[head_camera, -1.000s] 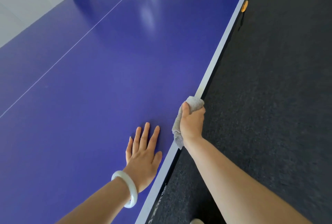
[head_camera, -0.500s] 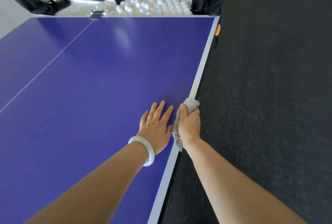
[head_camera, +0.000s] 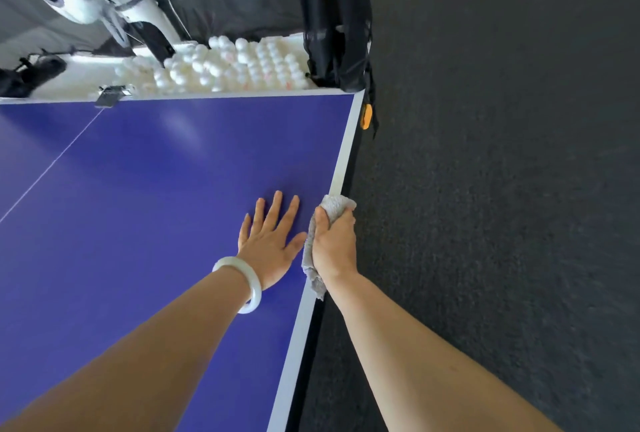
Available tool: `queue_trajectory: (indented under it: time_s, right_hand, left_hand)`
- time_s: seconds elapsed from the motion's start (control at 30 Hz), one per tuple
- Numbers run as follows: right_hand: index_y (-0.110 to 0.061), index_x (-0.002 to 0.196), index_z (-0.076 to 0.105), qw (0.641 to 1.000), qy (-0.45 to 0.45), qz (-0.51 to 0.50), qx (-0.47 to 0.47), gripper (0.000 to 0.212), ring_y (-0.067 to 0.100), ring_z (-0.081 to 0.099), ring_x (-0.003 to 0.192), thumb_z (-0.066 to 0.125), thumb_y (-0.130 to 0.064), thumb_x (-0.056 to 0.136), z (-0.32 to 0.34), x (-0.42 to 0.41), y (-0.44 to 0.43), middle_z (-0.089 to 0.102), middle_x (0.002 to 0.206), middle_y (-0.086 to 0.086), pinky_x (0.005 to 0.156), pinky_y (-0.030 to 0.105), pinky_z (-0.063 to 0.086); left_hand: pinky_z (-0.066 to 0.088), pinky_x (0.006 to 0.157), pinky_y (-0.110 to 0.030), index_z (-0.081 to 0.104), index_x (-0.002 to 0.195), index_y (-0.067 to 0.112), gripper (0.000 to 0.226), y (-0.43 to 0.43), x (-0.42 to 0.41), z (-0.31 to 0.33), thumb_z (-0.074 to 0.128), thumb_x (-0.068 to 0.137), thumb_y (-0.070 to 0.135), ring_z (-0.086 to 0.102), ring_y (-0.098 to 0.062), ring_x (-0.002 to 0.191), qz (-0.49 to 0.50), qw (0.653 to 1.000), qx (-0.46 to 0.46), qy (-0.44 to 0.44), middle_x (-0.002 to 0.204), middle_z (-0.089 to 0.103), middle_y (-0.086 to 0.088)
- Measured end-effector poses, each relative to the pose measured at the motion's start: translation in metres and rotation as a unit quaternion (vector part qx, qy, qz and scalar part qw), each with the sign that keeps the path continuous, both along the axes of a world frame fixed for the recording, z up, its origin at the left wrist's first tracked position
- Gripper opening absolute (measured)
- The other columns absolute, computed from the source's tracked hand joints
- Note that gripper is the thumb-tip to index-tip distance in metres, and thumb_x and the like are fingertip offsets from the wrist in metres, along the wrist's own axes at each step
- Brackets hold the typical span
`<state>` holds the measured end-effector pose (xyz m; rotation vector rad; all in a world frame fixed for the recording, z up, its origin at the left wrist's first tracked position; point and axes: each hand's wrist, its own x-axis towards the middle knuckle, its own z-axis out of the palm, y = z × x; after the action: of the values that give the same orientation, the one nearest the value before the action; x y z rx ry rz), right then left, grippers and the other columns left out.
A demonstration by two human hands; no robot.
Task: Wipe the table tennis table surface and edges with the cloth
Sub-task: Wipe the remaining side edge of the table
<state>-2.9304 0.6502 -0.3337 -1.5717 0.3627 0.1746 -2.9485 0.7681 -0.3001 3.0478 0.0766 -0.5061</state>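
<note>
1. Cloth (head_camera: 337, 206): grey, nubby and crumpled. One bunch shows above the right hand (head_camera: 334, 244) and a loose tail hangs below its wrist, over the table's white border.
2. Right hand: fingers curled round the cloth, thumb on top, pressing it onto the side edge of the table (head_camera: 138, 206). The fingertips wrap over the edge and are out of sight.
3. Left hand (head_camera: 268, 244): flat on the blue surface just beside the right hand, fingers straight and slightly spread, holding nothing. A white bangle (head_camera: 250, 284) circles its wrist.
4. Floor (head_camera: 502, 189): dark carpet, to the outer side of the cloth hand.
5. Orange clip (head_camera: 366, 116): on the table's far corner, ahead of the cloth along the same edge.
6. Tray (head_camera: 86, 62): white, beyond the far end, holding a heap of white balls (head_camera: 235, 64).
</note>
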Motion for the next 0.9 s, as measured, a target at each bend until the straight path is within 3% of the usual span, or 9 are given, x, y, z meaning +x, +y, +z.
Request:
queue_trajectory:
  time_s: [0.13, 0.23, 0.3, 0.4, 0.5, 0.6, 0.67, 0.8, 0.9]
  right_hand:
    - [-0.011, 0.153, 0.026, 1.000, -0.025, 0.005, -0.003, 0.056, 0.023, 0.049, 0.135, 0.045, -0.034, 0.105, -0.004, 0.053, -0.005, 0.045, 0.149, 0.008, 0.111, 0.039, 0.043]
    - [-0.013, 0.158, 0.014, 0.999, -0.025, 0.020, -0.012, 0.065, 0.024, 0.038, 0.144, 0.044, -0.034, 0.105, -0.003, 0.090, -0.011, 0.034, 0.158, 0.008, 0.116, 0.044, 0.038]
    - [-0.013, 0.157, 0.015, 0.999, -0.028, 0.024, -0.018, 0.064, 0.024, 0.043, 0.141, 0.046, -0.031, 0.105, 0.002, 0.119, -0.016, 0.039, 0.155, 0.008, 0.112, 0.043, 0.042]
    - [-0.014, 0.154, 0.021, 0.999, -0.035, 0.023, -0.035, 0.057, 0.022, 0.057, 0.124, 0.047, -0.028, 0.105, 0.008, 0.161, -0.024, 0.053, 0.135, 0.004, 0.091, 0.031, 0.053]
    - [-0.012, 0.158, 0.009, 0.995, -0.047, 0.039, -0.084, 0.066, 0.028, 0.046, 0.138, 0.046, -0.029, 0.105, 0.011, 0.193, -0.027, 0.040, 0.152, 0.014, 0.109, 0.042, 0.045]
    - [-0.008, 0.158, 0.009, 0.993, -0.065, 0.036, -0.095, 0.068, 0.026, 0.034, 0.146, 0.046, -0.026, 0.105, 0.011, 0.212, -0.030, 0.025, 0.162, 0.011, 0.116, 0.043, 0.036]
    - [-0.011, 0.159, 0.009, 0.995, -0.061, 0.034, -0.077, 0.067, 0.026, 0.038, 0.144, 0.046, -0.026, 0.105, 0.011, 0.215, -0.031, 0.025, 0.163, 0.008, 0.115, 0.042, 0.038]
    - [-0.014, 0.153, 0.021, 0.998, -0.049, 0.025, -0.041, 0.056, 0.024, 0.056, 0.126, 0.048, -0.024, 0.105, 0.015, 0.184, -0.030, 0.048, 0.143, 0.010, 0.098, 0.029, 0.046]
    - [-0.012, 0.154, 0.020, 0.999, -0.025, 0.039, -0.008, 0.060, 0.027, 0.054, 0.129, 0.049, -0.029, 0.104, 0.011, 0.127, -0.024, 0.049, 0.144, 0.012, 0.106, 0.042, 0.047]
  left_hand:
    - [-0.014, 0.120, -0.041, -0.037, 0.133, 0.049, 0.061, -0.010, 0.023, -0.004, -0.009, 0.082, 0.068, -0.034, -0.014, 0.142, 0.009, 1.000, 0.015, -0.009, 0.145, -0.040, 0.021]
    - [-0.018, 0.119, -0.040, -0.042, 0.129, 0.052, 0.058, -0.009, 0.022, -0.004, -0.003, 0.089, 0.067, -0.041, -0.011, 0.135, 0.007, 1.000, 0.020, 0.010, 0.143, -0.045, 0.022]
    - [-0.020, 0.117, -0.039, -0.044, 0.129, 0.051, 0.060, -0.007, 0.022, -0.004, 0.001, 0.092, 0.065, -0.044, -0.011, 0.134, 0.009, 1.000, 0.021, 0.020, 0.143, -0.047, 0.022]
    - [-0.022, 0.115, -0.038, -0.045, 0.128, 0.053, 0.062, -0.006, 0.025, -0.002, -0.009, 0.081, 0.070, -0.047, -0.011, 0.133, 0.001, 0.999, 0.018, 0.029, 0.138, -0.052, 0.025]
    - [-0.024, 0.114, -0.039, -0.047, 0.126, 0.056, 0.062, -0.006, 0.027, 0.001, -0.010, 0.078, 0.071, -0.049, -0.011, 0.132, -0.002, 0.999, 0.014, 0.050, 0.135, -0.055, 0.026]
    - [-0.025, 0.113, -0.038, -0.046, 0.126, 0.056, 0.062, -0.006, 0.027, 0.001, -0.011, 0.077, 0.072, -0.049, -0.010, 0.133, 0.001, 0.999, 0.013, 0.051, 0.136, -0.054, 0.027]
    - [-0.026, 0.113, -0.037, -0.045, 0.127, 0.056, 0.062, -0.006, 0.028, 0.002, -0.010, 0.079, 0.072, -0.049, -0.010, 0.132, -0.001, 0.999, 0.018, 0.050, 0.136, -0.054, 0.028]
    - [-0.025, 0.113, -0.037, -0.043, 0.128, 0.055, 0.060, -0.005, 0.028, 0.000, 0.006, 0.095, 0.064, -0.047, -0.010, 0.132, 0.005, 0.998, 0.027, 0.055, 0.133, -0.055, 0.029]
    - [-0.024, 0.113, -0.037, -0.042, 0.128, 0.054, 0.061, -0.004, 0.029, -0.002, 0.011, 0.098, 0.062, -0.047, -0.009, 0.131, 0.008, 0.998, 0.027, 0.055, 0.133, -0.053, 0.028]
